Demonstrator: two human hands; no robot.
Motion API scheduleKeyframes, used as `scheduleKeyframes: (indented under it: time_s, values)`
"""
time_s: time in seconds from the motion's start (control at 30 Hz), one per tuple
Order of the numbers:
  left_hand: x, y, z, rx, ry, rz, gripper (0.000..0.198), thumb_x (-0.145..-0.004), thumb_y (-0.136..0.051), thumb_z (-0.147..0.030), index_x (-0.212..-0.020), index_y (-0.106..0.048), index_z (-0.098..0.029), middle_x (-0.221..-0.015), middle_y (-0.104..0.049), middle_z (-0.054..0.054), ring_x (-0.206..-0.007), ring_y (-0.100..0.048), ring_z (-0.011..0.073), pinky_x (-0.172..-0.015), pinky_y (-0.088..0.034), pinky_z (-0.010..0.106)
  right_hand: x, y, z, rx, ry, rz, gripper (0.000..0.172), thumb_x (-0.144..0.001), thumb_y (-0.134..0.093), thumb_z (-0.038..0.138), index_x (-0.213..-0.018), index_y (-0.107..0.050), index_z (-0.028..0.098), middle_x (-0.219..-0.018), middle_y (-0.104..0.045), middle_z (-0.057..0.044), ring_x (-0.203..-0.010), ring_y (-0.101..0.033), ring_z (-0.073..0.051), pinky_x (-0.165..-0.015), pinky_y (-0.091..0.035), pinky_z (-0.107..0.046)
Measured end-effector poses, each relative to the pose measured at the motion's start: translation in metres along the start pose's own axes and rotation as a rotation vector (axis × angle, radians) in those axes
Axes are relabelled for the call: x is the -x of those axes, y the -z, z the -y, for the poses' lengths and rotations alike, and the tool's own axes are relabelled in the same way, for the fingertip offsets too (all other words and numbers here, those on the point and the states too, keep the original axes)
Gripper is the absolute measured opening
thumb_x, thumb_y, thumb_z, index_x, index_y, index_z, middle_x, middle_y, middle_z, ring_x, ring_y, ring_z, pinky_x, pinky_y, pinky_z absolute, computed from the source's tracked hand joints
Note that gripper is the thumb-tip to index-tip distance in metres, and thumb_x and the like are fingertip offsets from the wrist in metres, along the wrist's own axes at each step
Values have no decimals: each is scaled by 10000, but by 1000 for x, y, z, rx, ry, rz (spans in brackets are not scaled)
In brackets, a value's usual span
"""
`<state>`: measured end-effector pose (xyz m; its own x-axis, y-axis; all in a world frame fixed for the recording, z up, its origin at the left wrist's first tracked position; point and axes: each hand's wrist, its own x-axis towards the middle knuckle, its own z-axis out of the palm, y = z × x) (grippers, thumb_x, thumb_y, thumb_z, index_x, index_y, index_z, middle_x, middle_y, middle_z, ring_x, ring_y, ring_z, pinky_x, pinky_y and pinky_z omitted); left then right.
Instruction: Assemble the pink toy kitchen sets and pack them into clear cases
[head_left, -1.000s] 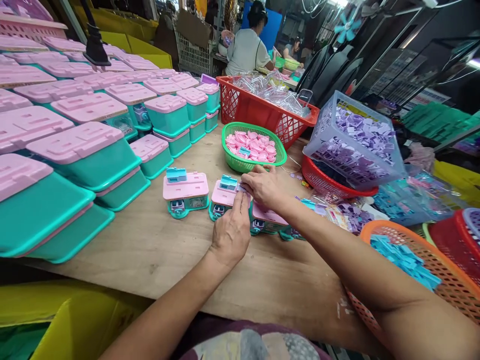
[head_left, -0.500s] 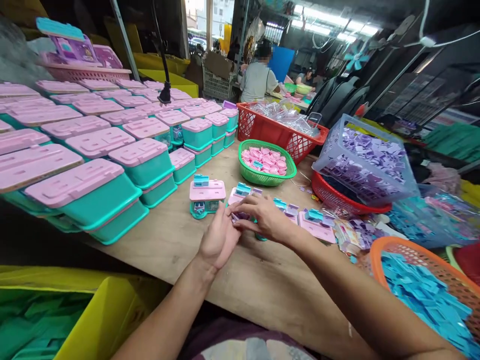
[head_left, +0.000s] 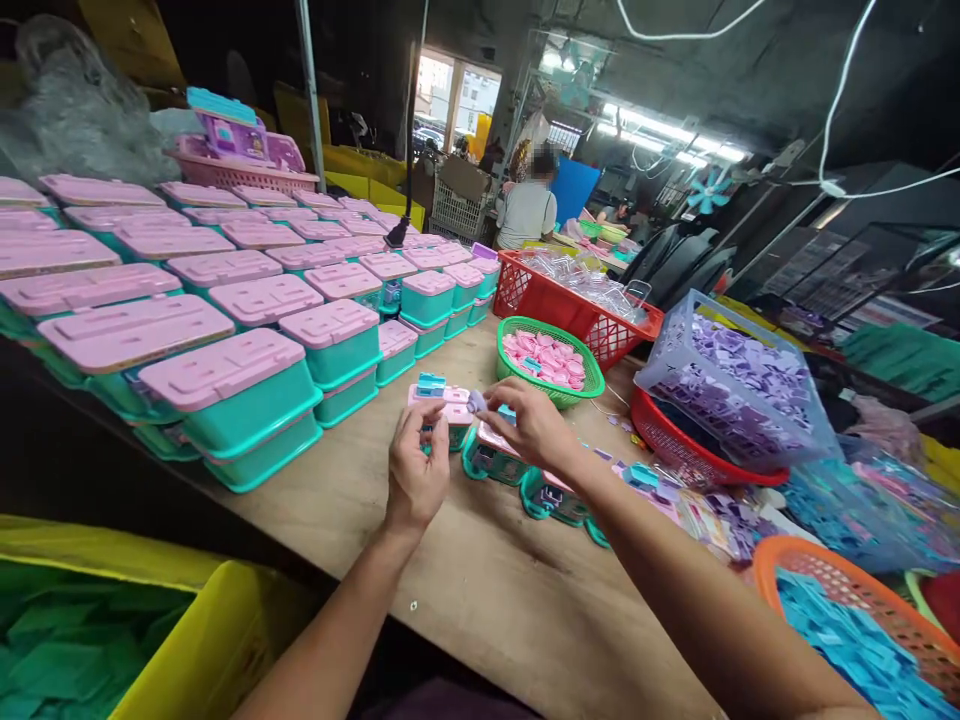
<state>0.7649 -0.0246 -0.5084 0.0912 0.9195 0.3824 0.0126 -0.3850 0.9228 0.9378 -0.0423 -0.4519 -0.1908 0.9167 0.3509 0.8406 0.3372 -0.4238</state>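
A small toy house (head_left: 444, 404) with a pink roof, teal body and a blue piece on top stands on the wooden table (head_left: 480, 590). My left hand (head_left: 415, 468) grips its near side with curled fingers. My right hand (head_left: 531, 426) pinches a small purple piece (head_left: 475, 402) at the house's right edge. Two more of these toy houses (head_left: 491, 458) (head_left: 551, 497) sit in a row under my right wrist and forearm, partly hidden.
Stacked teal boxes with pink lids (head_left: 240, 390) fill the left. Around the right stand a green basket of pink pieces (head_left: 551, 360), a red basket (head_left: 577, 300), a lavender crate of purple pieces (head_left: 739, 375), and an orange basket of blue pieces (head_left: 847, 620). A yellow bin (head_left: 187, 640) sits below. A person (head_left: 529, 205) works far back.
The camera has tilted up and the hands sit farther off. My hands have shifted from the second toy house to the leftmost one, the right hand now pinching a purple piece.
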Motion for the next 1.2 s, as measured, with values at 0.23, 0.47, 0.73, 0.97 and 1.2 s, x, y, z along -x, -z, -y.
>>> scheduleKeyframes:
  time_s: [0.23,0.47,0.73,0.97,1.2]
  values:
    - [-35,20,28,-552,-323,-96,235,-894,-550,-220,-1112,-605,-152,-1201,-575,147,-1182,-515,276,-1042,-412,463,-50,-9,-29,196,63,183,88,-905,-605,181,-829,-614,136,-939,-658,-103,-888,-607,-185,-780,-444,-277]
    - [-46,18,49,-574,-297,-4,401,-857,-576,-201,-1246,-498,-144,-1253,-536,154,-1223,-479,295,-1064,-402,482,-66,-30,-47,225,223,287,103,-886,-550,62,-904,-628,127,-1027,-661,-99,-951,-610,-176,-841,-467,-269]
    - [-44,18,60,-509,-240,39,443,-890,-551,-251,-1311,-453,-153,-1233,-557,146,-1196,-518,278,-1048,-441,463,-70,-27,-32,582,439,411,215,-963,-425,99,-1006,-635,113,-1028,-630,-114,-955,-541,-209,-838,-484,-325]
    - [-56,16,50,-730,-537,53,532,-909,-511,-359,-1384,-432,-132,-1373,-492,214,-1288,-463,378,-1069,-387,560,-62,-31,-24,676,436,394,286,-1010,-360,173,-1067,-638,134,-1123,-616,-75,-996,-536,-203,-685,-504,-279]
    - [-97,3,72,-781,-757,260,334,-884,-440,-355,-1186,-547,-261,-1152,-639,128,-1110,-557,375,-910,-478,557,-59,-45,-37,742,370,322,404,-1023,-248,200,-1170,-622,168,-1236,-604,-24,-996,-559,-133,-754,-487,-200]
